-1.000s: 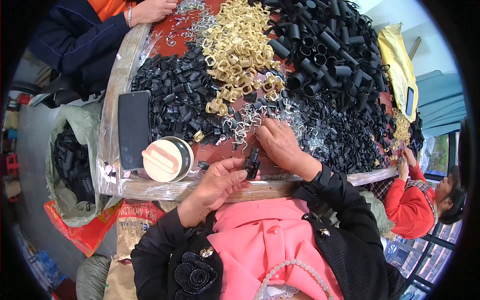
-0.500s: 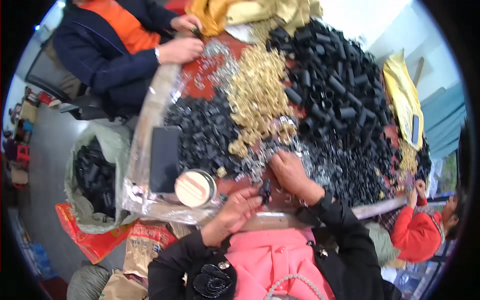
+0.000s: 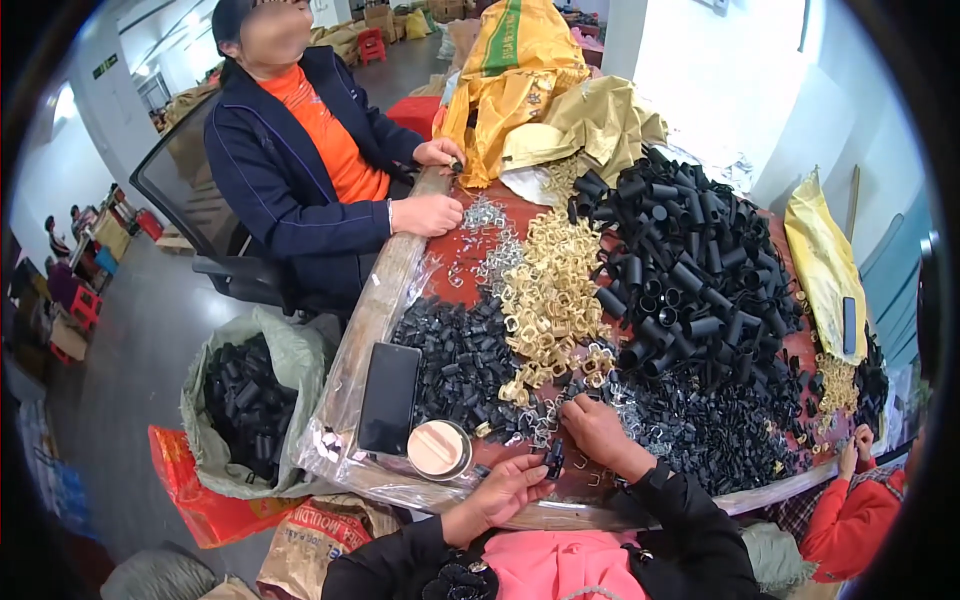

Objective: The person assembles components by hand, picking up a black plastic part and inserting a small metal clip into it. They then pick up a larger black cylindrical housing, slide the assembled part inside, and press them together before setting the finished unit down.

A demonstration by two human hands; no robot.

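My left hand (image 3: pixel 508 490) is closed, pinching a small black plastic part (image 3: pixel 554 459) between thumb and fingers just above the near edge of the table. To its right, my right hand (image 3: pixel 603 436) has its fingers drawn together at the edge of the small silver metal clips (image 3: pixel 628 412); whatever lies between the fingertips is hidden. Loose clips are scattered on the red tabletop (image 3: pixel 575 487) between the two hands. Beyond my fingers lies a heap of gold-coloured metal buckles (image 3: pixel 555 290), and small black plastic pieces (image 3: pixel 462 360) spread to the left.
Large black cylindrical pieces (image 3: pixel 690 265) are piled at the far right. A phone (image 3: pixel 390 398) and a round lidded tub (image 3: pixel 438 449) sit near the left edge. A co-worker (image 3: pixel 310 150) works across the corner; another person's red sleeve (image 3: pixel 845 525) shows at right. A sack (image 3: pixel 315 350) stands on the floor.
The view has tilted upward, so the table sits lower in the picture and the far co-worker shows more fully. My left hand still pinches the black part; my right stays by the clips.
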